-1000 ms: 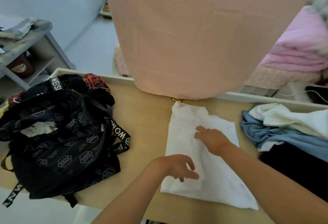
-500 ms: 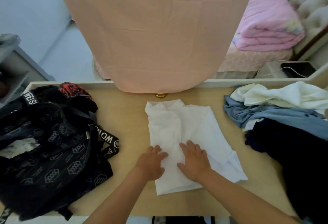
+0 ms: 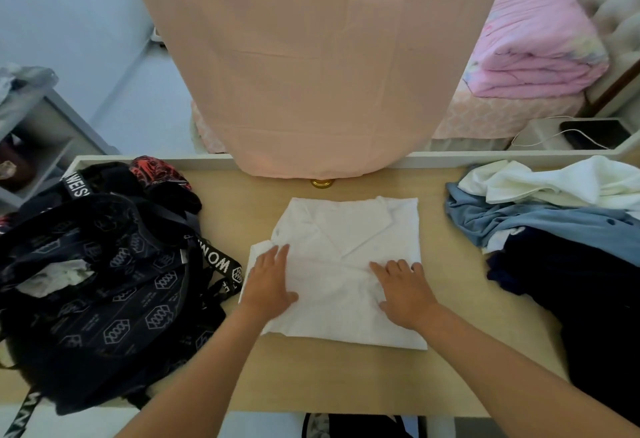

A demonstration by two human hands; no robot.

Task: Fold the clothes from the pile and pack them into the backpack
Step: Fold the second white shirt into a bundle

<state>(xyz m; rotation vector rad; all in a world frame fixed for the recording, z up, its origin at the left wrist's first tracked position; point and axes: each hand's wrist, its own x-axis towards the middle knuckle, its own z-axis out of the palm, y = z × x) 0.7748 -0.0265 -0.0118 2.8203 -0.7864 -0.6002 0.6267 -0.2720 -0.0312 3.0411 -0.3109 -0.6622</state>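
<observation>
1. Palms down! The left hand (image 3: 272,285) and right hand (image 3: 403,295) lie flat with fingers straight, gripping nothing. I'd say they are pressing the white shirt (image 3: 346,240) to set its creases.
2. The shirt sits folded under both hands on the table (image 3: 346,378), collar just beyond the fingertips.
3. The backpack (image 3: 104,281) gapes just outside the left hand, handy for loading.
4. The pile (image 3: 554,222) lies out past the right hand, with more to fold.
</observation>
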